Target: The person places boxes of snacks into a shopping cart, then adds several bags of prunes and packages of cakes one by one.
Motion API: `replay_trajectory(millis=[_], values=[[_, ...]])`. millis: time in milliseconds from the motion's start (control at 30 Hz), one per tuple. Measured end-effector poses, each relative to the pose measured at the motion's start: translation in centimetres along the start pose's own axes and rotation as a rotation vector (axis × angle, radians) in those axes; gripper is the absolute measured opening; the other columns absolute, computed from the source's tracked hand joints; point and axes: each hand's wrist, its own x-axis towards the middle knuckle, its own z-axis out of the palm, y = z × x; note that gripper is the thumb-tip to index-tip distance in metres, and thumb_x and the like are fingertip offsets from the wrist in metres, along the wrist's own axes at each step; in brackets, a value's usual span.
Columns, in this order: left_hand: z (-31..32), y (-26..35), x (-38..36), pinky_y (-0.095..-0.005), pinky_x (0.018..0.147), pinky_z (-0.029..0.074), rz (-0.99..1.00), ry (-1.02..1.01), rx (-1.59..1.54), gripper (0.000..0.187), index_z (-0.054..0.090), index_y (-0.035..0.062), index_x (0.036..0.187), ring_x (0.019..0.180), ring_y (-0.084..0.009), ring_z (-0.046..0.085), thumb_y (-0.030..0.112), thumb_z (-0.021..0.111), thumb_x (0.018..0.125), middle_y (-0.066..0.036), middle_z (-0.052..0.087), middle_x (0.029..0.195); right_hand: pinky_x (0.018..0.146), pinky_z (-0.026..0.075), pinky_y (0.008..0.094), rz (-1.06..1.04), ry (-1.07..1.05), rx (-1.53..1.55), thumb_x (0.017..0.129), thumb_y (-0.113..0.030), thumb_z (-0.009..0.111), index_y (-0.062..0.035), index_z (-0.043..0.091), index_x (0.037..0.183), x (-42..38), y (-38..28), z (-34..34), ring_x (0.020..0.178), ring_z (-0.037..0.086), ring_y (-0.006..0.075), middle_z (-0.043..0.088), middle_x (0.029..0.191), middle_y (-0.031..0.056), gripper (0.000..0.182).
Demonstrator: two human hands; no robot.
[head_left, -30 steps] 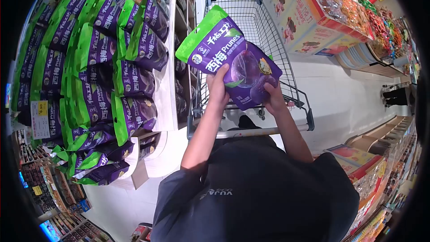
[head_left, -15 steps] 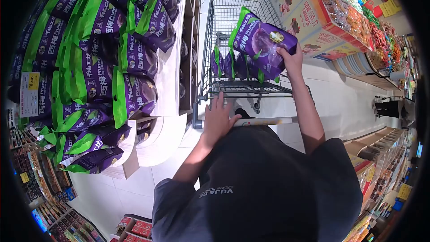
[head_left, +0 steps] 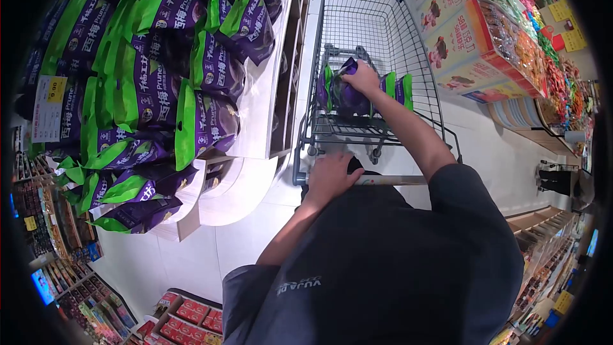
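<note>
My right hand [head_left: 361, 79] is inside the shopping cart [head_left: 418, 45], closed on a purple bag of prunes [head_left: 351, 98] near its top. The bag stands low at the cart's near end, between other prune bags with green edges. One prune bag [head_left: 407, 91] stands to the right of the hand, and another prune bag [head_left: 324, 87] to the left. On the cart's handle [head_left: 396, 180], toward its left end, lies my left hand [head_left: 331, 177]. Its fingers bend over the bar and the thumb points right along it.
Many prune bags [head_left: 153, 64] are piled on a shelf display [head_left: 258, 131] at the left, with a price tag [head_left: 49, 108]. Boxes printed with Chinese text [head_left: 447, 38] and candy bins [head_left: 511, 45] stand right of the cart. A person [head_left: 562, 182] is at the far right.
My right hand has lowered the prune bag from above the cart down among the others and left. My left hand's spread fingers have bent over the handle. The view has shifted slightly.
</note>
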Motion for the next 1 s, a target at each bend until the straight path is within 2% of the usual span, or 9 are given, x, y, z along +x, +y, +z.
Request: replay_trajectory(millis=[233,333,533,633,733,800,867,933,1000], values=[[0.0,1.0,-0.2,-0.0420,0.082,0.048,-0.042,0.032,-0.043,0.048,0.062,0.0057,0.110,0.093,-0.0304,0.063,0.048,0.056,0.089,-0.013,0.066,0.095,0.086,0.050,0.0495,0.124,-0.080,-0.056,0.075,-0.040,0.073,-0.0057,0.046,0.118,0.5,0.7,7.2,0.098,0.063,0.0416,0.065,0.105,0.0230,0.062],[-0.5,1.6,-0.6,-0.0397,0.072,0.052,-0.027,0.169,-0.133,0.044,0.063,0.0041,0.104,0.080,-0.0307,0.066,0.044,0.063,0.085,-0.014,0.066,0.088,0.086,0.050,0.0498,0.184,-0.069,-0.057,0.075,-0.040,0.073,-0.0057,0.045,0.117,1.0,2.7,10.4,0.099,0.063,0.0416,0.065,0.105,0.0234,0.061],[-1.4,2.1,-0.1,-0.0399,0.064,0.055,-0.093,0.086,-0.119,0.043,0.063,0.0037,0.102,0.076,-0.0317,0.067,0.043,0.063,0.085,-0.014,0.066,0.087,0.090,0.049,0.0470,0.189,-0.231,-0.046,0.076,-0.045,0.073,-0.0074,0.043,0.126,2.8,3.1,8.7,0.107,0.062,0.0380,0.062,0.116,0.0217,0.070],[-1.4,1.9,0.0,-0.0401,0.064,0.055,-0.049,0.111,-0.167,0.044,0.063,0.0033,0.102,0.077,-0.0327,0.067,0.044,0.062,0.086,-0.015,0.066,0.089,0.098,0.044,0.0459,0.229,-0.361,-0.047,0.074,-0.060,0.067,-0.0029,0.039,0.134,3.2,2.5,7.6,0.117,0.057,0.0366,0.057,0.129,0.0204,0.088],[-1.0,1.0,0.4,-0.0414,0.064,0.055,-0.005,0.058,-0.181,0.044,0.063,0.0060,0.106,0.078,-0.0332,0.067,0.046,0.059,0.087,-0.015,0.067,0.092,0.096,0.045,0.0466,0.220,-0.365,-0.114,0.076,-0.059,0.064,-0.0027,0.043,0.132,3.9,1.2,5.4,0.117,0.057,0.0360,0.056,0.129,0.0196,0.083],[-0.7,0.6,0.8,-0.0427,0.065,0.054,0.016,0.037,-0.166,0.044,0.066,0.0069,0.102,0.076,-0.0337,0.067,0.047,0.056,0.089,-0.015,0.067,0.088,0.093,0.048,0.0440,0.200,-0.251,-0.095,0.075,-0.051,0.065,-0.0038,0.048,0.128,3.7,-0.8,3.9,0.112,0.060,0.0357,0.061,0.122,0.0210,0.072],[-1.3,0.6,1.5,-0.0439,0.065,0.054,0.032,0.026,-0.150,0.045,0.069,0.0079,0.098,0.074,-0.0343,0.066,0.049,0.052,0.090,-0.015,0.067,0.084,0.087,0.049,0.0437,0.006,-0.062,0.056,0.077,-0.046,0.064,-0.0062,0.053,0.124,4.0,-3.3,2.7,0.103,0.063,0.0338,0.065,0.109,0.0187,0.062],[-2.8,1.0,2.4,-0.0434,0.066,0.053,-0.020,-0.314,-0.048,0.048,0.073,0.0097,0.087,0.074,-0.0333,0.066,0.051,0.049,0.092,-0.014,0.068,0.077,0.080,0.050,0.0424,-0.165,-0.006,0.255,0.076,-0.033,0.062,-0.0080,0.050,0.126,3.9,-7.6,1.1,0.092,0.065,0.0322,0.066,0.097,0.0138,0.056],[-2.6,0.8,2.5,-0.0445,0.064,0.052,-0.004,-0.243,-0.065,0.054,0.074,0.0103,0.077,0.071,-0.0336,0.066,0.052,0.045,0.093,-0.014,0.066,0.069,0.073,0.050,0.0407,-0.394,0.031,0.437,0.079,-0.022,0.060,-0.0114,0.048,0.128,3.3,-12.8,-0.4,0.082,0.064,0.0276,0.064,0.082,0.0075,0.052]])
